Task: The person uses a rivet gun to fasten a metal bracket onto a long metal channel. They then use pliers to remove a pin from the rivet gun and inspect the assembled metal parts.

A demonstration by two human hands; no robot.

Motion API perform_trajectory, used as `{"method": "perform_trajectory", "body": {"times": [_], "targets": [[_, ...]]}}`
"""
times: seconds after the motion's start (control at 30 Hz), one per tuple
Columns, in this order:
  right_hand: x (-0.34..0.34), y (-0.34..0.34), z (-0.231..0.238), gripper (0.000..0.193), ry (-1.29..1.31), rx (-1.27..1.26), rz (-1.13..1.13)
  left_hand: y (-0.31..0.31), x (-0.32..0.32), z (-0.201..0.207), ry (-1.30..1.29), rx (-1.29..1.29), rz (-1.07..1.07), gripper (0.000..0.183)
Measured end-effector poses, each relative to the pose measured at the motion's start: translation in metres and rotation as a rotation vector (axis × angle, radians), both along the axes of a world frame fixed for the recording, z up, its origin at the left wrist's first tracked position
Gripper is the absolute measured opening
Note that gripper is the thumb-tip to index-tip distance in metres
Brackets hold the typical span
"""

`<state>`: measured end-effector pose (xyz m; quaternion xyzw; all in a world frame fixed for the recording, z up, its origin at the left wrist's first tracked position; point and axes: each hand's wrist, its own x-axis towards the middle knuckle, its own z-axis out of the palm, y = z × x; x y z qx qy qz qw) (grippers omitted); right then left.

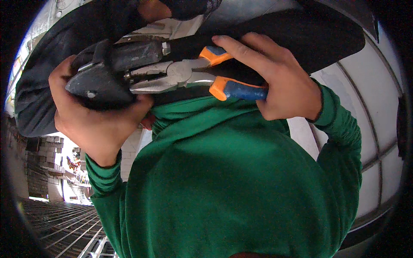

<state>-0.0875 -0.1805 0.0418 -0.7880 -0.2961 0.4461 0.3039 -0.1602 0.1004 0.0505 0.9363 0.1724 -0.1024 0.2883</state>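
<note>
My left hand [97,127] is closed round a black, scuffed, angular part [101,81], its thumb below and its fingers behind. A dark cylindrical piece with a metal end [137,55] lies along the part's upper side. My right hand [286,79] grips combination pliers [178,73] by their blue and orange handles, which are spread apart. The plier jaws are parted and point left, up against the part's right side. A small dark threaded-looking piece shows between them; whether the jaws touch it I cannot tell.
Dark-trousered legs [335,41] lie behind the hands. A tiled surface [370,99] runs along the right. At lower left are a metal grille [73,223] and stacked blocks [47,152]. Part of a hand or foot [154,10] shows at the top.
</note>
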Motion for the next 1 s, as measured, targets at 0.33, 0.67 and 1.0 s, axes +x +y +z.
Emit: {"method": "perform_trajectory", "body": {"times": [0.33,0.67,1.0], "targets": [[-0.014,-0.008,-0.008,0.086,-0.095,0.017,-0.014,-0.017,-0.003,-0.001,0.044,0.112,0.015,0.090],[-0.009,-0.014,-0.027,0.081,-0.281,0.013,0.081,-0.013,-0.005,-0.010,0.099,0.084,-0.039,0.076],[0.007,-0.019,-0.006,0.083,0.177,0.117,0.029,-0.011,0.000,-0.013,0.036,0.025,-0.066,0.076]]}}
